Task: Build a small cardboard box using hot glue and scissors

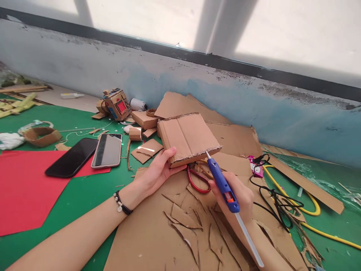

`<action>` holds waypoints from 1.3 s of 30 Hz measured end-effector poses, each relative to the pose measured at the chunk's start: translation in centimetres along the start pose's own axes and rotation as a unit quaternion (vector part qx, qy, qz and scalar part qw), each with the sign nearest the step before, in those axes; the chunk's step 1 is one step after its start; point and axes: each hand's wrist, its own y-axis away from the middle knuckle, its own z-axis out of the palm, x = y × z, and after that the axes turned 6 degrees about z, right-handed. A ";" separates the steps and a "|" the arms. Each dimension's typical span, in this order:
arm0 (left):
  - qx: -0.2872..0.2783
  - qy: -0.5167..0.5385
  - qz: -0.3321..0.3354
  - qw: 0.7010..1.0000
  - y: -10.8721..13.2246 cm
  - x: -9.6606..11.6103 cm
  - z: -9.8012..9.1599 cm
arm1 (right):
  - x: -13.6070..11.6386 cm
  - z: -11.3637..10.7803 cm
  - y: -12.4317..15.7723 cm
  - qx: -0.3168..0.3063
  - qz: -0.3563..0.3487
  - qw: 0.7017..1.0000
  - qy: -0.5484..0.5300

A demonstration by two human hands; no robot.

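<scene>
My left hand (pixel 160 167) grips the near left corner of a flat cardboard box (pixel 188 135), thumb on top and fingers beneath, holding it tilted above the work surface. In my right hand (pixel 237 195) is a blue hot glue gun (pixel 220 178) with a clear glue stick (pixel 248 239) out of its back end. The gun's tip meets or nearly meets the box's near edge, toward its right corner. Red-handled scissors (pixel 199 180) lie under the box, their blades hidden. Cardboard scraps (pixel 183 218) are scattered over a large cardboard sheet (pixel 135 233) below my hands.
Two phones, one black (pixel 72 158) and one light-framed (pixel 107 150), lie left beside red paper (pixel 25 188). A small cardboard model (pixel 117 105) stands farther back. Black cable (pixel 278 207) and yellow cord (pixel 332 237) tangle at right, by a purple socket block (pixel 255 167). A wall borders the back.
</scene>
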 end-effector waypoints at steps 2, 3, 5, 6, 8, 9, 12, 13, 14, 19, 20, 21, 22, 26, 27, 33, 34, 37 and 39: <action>-0.002 0.000 -0.001 1.000 0.0 -0.1 0.0 | 0.1 0.0 -0.1 -0.014 -0.032 0.999 -0.009; -0.004 -0.001 -0.003 1.000 0.0 -0.1 0.0 | 0.2 0.0 -0.1 -0.020 -0.047 0.999 -0.015; -0.009 -0.004 -0.003 1.000 0.0 -0.2 0.0 | 0.4 0.0 -0.2 -0.027 -0.070 0.997 -0.021; -0.010 -0.006 -0.002 1.000 0.0 -0.2 0.0 | 0.5 0.0 -0.2 -0.027 -0.078 0.996 -0.021; -0.008 -0.008 0.001 1.000 0.0 -0.2 -0.1 | 0.7 -0.1 -0.2 -0.028 -0.085 0.996 -0.018; -0.007 -0.008 0.001 1.000 0.0 -0.2 -0.1 | 0.8 -0.2 -0.2 -0.029 -0.086 0.996 -0.017; -0.010 -0.006 0.000 1.000 0.0 -0.2 -0.1 | 1.0 -0.4 -0.2 -0.021 -0.076 0.997 -0.013; -0.011 -0.006 -0.001 1.000 0.0 -0.2 -0.1 | 1.0 -0.5 -0.3 -0.015 -0.064 0.998 -0.010; -0.012 -0.008 0.000 1.000 0.0 -0.1 -0.1 | 1.0 -0.5 -0.3 -0.009 -0.049 0.999 -0.007; -0.007 -0.029 0.024 0.999 0.0 0.1 0.0 | 1.1 -0.5 -0.3 0.019 0.036 0.999 -0.004; -0.008 -0.035 0.031 0.999 0.0 0.2 0.0 | 1.2 -0.5 -0.3 0.024 0.053 0.998 -0.003; -0.008 -0.040 0.039 0.998 0.0 0.2 -0.1 | 1.2 -0.5 -0.3 0.029 0.071 0.997 0.001; -0.008 -0.045 0.045 0.998 -0.1 0.3 -0.2 | 1.3 -0.5 -0.3 0.033 0.088 0.996 0.006; -0.005 -0.057 0.055 0.997 -0.3 0.3 -0.7 | 1.4 -0.6 -0.4 0.041 0.132 0.990 0.016; -0.005 -0.056 0.056 0.997 -0.3 0.3 -0.7 | 1.3 -0.6 -0.4 0.041 0.137 0.990 0.015; 0.004 -0.045 0.066 0.997 0.0 0.6 -0.3 | 0.8 -0.3 -0.1 0.033 0.078 0.996 -0.008; 0.006 -0.046 0.066 0.997 0.0 0.6 -0.2 | 0.8 -0.2 -0.1 0.026 0.058 0.998 -0.011; 0.009 -0.046 0.067 0.997 0.0 0.6 -0.1 | 0.7 -0.1 -0.1 0.004 0.010 1.000 -0.015; 0.009 -0.046 0.068 0.997 0.1 0.6 0.0 | 0.8 0.0 -0.1 -0.003 -0.004 1.000 -0.017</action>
